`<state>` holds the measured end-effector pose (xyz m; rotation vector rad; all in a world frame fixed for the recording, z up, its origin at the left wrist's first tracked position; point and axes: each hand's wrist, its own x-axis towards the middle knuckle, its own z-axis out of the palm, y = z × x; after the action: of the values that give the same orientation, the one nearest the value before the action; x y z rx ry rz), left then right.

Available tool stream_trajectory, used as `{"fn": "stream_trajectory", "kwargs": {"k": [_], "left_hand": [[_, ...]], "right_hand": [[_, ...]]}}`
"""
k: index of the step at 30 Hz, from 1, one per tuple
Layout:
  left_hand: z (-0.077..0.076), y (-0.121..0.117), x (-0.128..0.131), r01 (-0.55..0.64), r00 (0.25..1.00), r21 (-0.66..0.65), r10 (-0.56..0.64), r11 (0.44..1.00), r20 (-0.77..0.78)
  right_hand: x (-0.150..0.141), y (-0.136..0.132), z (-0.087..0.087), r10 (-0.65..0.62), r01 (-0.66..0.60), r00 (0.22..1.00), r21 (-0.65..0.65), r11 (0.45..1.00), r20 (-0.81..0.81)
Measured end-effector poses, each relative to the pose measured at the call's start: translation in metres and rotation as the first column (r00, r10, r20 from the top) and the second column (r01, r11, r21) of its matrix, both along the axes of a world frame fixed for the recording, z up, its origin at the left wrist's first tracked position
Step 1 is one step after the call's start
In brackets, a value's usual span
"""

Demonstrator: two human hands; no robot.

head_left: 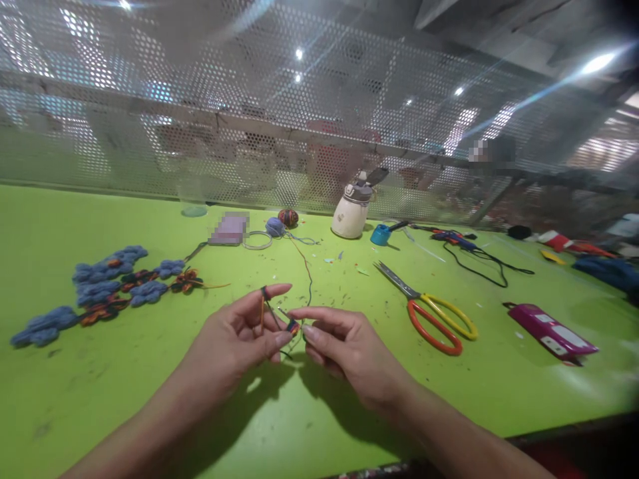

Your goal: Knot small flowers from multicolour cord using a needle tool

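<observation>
Between thumb and fingers, my left hand (244, 336) pinches a small dark multicoloured crochet piece (293, 326). Dark and orange yarn (262, 309) loops round its raised index finger. My right hand (344, 339) is closed on a thin crochet hook (283, 311), whose tip points left by the piece; most of the hook is hidden in the fingers. A strand runs from the work back to a dark multicoloured yarn ball (288, 217), beside a blue-grey yarn ball (275, 227). Crocheted flowers (150, 291), blue and dark orange, lie to the left.
Right of my hands lie scissors (424, 309) with red and yellow handles and a magenta case (549, 330). Farther back are a cream flask (351, 216), a blue pot (381, 234), a glue gun (456, 240) and a blurred flat purple item (229, 228). A perforated screen (319, 146) closes the green table's far side.
</observation>
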<state>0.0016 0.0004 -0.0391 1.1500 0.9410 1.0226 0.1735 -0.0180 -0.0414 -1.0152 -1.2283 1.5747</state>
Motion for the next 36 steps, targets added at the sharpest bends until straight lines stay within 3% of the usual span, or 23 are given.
{"fn": "stream_trajectory", "kwargs": {"k": [11,22,31,36], "left_hand": [[0.0022,0.0029,-0.0035,-0.043,0.999,-0.026,0.043,0.999,0.002],[-0.0035,0.0047,-0.0037,0.042,0.999,-0.004,-0.042,0.999,-0.017],[-0.0010,0.0015,0.0001,-0.023,0.995,-0.016,0.022,1.000,-0.095],[-0.0018,0.0047,-0.0011,0.081,0.984,-0.017,-0.082,0.997,-0.160]], "right_hand": [[0.0021,-0.0004,-0.0039,0.015,-0.029,0.997,0.177,0.984,0.077],[-0.0029,0.0010,-0.0004,-0.032,0.035,0.999,-0.087,0.996,0.032],[-0.0004,0.0010,0.0004,-0.005,0.007,0.991,-0.018,1.000,0.133],[-0.0002,0.0029,-0.0010,0.019,-0.025,0.975,0.025,0.999,0.220]]}}
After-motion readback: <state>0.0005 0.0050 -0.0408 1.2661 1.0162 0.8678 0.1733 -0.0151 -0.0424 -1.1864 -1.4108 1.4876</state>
